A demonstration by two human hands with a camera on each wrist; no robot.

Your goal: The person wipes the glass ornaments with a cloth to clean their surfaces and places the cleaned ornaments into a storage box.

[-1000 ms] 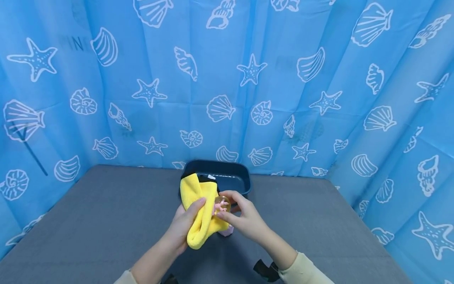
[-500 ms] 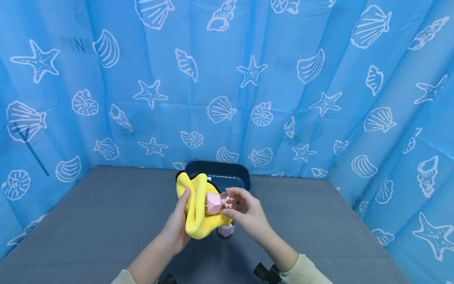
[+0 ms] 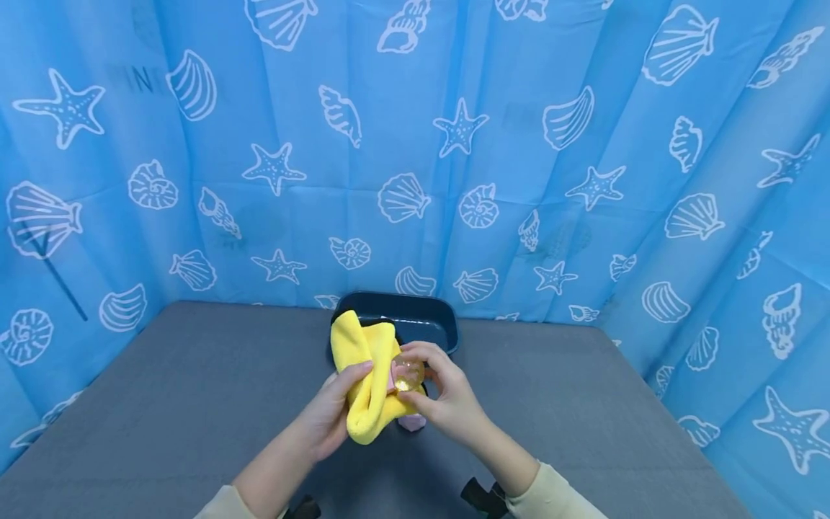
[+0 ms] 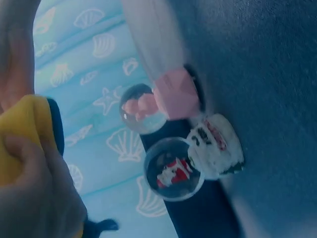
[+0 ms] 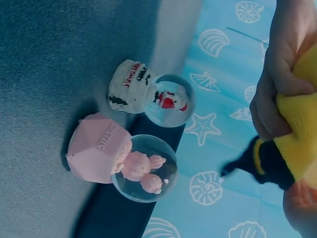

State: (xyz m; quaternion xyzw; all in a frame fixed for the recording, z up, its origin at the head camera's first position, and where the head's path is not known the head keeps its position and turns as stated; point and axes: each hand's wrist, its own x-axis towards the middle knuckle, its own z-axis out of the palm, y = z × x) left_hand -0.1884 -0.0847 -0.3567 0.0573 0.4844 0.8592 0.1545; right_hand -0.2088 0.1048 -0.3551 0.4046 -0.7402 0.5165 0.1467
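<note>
- A soft yellow plush cloth with dark trim point(image 3: 371, 412) is gripped in folds by the left hand point(image 3: 327, 414), the thumb laid on top.
- A pink-based snow globe with a clear round dome point(image 3: 408, 373) is pinched by its dome in the right hand point(image 3: 450, 396); its base is partly wrapped in the cloth, so it is held between both hands above the table.
- Wiping appears to be in hand. The base is best supported through the cloth while the globe is turned, since the smooth dome could slip; finger marks on the glassy side are best wiped last.
- Beyond the hands, two more globes are stood upright: one with a faceted pink base and rounded pink figures point(image 4: 177, 94), one with a white base and a red-and-white figure point(image 4: 214, 148). Whether they touch cannot be told.
- Behind them, one dark blue rectangular tray point(image 3: 424, 328) is set on one grey table point(image 3: 194, 404), before a blue shell-patterned curtain point(image 3: 415, 245).
- Counted: three globes, one cloth, one tray, two hands.
</note>
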